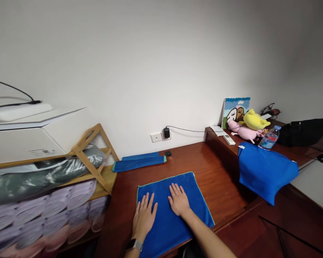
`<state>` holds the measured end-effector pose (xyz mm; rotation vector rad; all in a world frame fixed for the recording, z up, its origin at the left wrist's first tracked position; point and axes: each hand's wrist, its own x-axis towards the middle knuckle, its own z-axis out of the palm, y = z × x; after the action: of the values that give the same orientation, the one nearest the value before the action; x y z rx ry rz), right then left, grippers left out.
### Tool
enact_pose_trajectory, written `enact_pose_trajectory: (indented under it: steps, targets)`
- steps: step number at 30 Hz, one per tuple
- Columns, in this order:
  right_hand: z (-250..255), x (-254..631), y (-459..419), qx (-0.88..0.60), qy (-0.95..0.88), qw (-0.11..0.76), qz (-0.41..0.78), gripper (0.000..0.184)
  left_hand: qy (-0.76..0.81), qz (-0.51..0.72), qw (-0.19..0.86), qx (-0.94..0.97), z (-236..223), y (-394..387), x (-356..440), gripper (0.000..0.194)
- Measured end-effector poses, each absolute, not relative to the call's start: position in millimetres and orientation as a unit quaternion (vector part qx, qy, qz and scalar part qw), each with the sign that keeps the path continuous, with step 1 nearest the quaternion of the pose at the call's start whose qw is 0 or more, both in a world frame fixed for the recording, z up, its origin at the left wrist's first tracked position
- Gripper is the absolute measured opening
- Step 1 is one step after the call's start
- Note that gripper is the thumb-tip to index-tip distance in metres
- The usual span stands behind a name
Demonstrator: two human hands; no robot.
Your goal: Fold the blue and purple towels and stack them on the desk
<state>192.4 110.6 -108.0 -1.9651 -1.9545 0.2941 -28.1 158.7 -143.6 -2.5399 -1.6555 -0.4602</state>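
Observation:
A blue cloth (167, 229) with a green stitched edge lies spread out on the reddish-brown desk. My left hand (144, 216) rests flat on its left part, fingers spread and pointing away from me; a watch is on that wrist. Farther right, near the cloth's middle, my right hand (178, 200) is also laid flat with its fingers apart. Neither hand grips anything. Behind, toward the wall, lie folded blue cloths (140, 164) in narrow strips. Another blue cloth (266, 170) hangs over the edge of the raised shelf at the right.
On the raised shelf stand a water bottle (270, 138), pink and yellow plush toys (246, 132), a remote control (229, 139) and a picture (235, 109). A black plug (166, 132) sits in the wall socket. At left is a wooden rack (93, 157) with a white box (29, 143).

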Motion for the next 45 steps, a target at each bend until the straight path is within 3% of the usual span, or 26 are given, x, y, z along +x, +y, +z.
enact_pose_trajectory:
  steps: [6,10,17,22,32,35,38,42,45]
  targets:
    - [-99.9,283.6,90.2,-0.781,-0.608,0.106,0.097,0.065,-0.583,-0.119,0.041,-0.802,-136.4,150.7,-56.1,0.067]
    - [-91.4,299.8,84.7,-0.792,-0.594,0.095,0.108,0.065,-0.572,-0.105,0.057,-0.812,-119.9,148.1,-48.5,0.066]
    - [-83.4,210.7,116.3,-0.705,-0.678,0.192,0.078,0.062,-0.511,-0.157,0.05,-0.843,-109.3,167.2,-6.3,0.06]
    - [-100.0,166.9,139.5,-0.651,-0.728,0.186,0.108,0.06,-0.503,-0.126,0.002,-0.855,-124.8,184.9,8.7,0.057]
    - [-101.2,303.5,137.4,-0.771,-0.621,0.109,0.09,0.065,-0.567,-0.118,0.012,-0.815,-130.3,186.2,-13.5,0.063]
    - [-90.2,285.6,134.5,-0.776,-0.614,0.109,0.089,0.064,-0.572,-0.101,0.015,-0.814,-118.3,181.0,-4.4,0.062]
    - [-92.1,230.7,115.3,-0.751,-0.636,0.162,0.075,0.062,-0.537,-0.112,0.023,-0.836,-114.8,157.0,6.4,0.06]
    - [-115.8,163.6,69.0,-0.665,-0.705,0.237,0.068,0.058,-0.448,-0.127,0.027,-0.885,-136.7,105.9,3.3,0.056]
    - [-127.7,170.6,40.5,-0.673,-0.698,0.234,0.069,0.059,-0.485,-0.137,0.042,-0.863,-154.9,81.4,-23.1,0.056]
